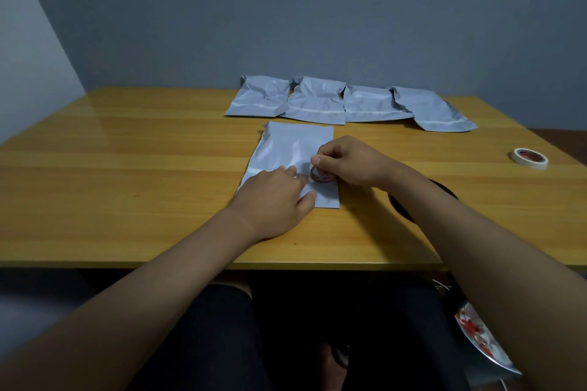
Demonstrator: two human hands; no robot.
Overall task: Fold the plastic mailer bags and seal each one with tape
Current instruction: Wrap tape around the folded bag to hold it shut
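Observation:
A grey plastic mailer bag [287, 147] lies flat in the middle of the wooden table [127, 168]. My left hand [273, 200] presses flat on its lower part, fingers straight. My right hand [346, 162] grips a small roll of clear tape [319, 175] held against the bag, just right of my left fingertips. Several more grey mailer bags [317, 100] lie in a row at the far edge, against the wall.
A white tape roll [529, 157] lies near the table's right edge. A dark round object [401, 206] shows partly under my right forearm. Below the front edge are my dark-clothed legs, and a red and white wrapper [476, 333] at lower right.

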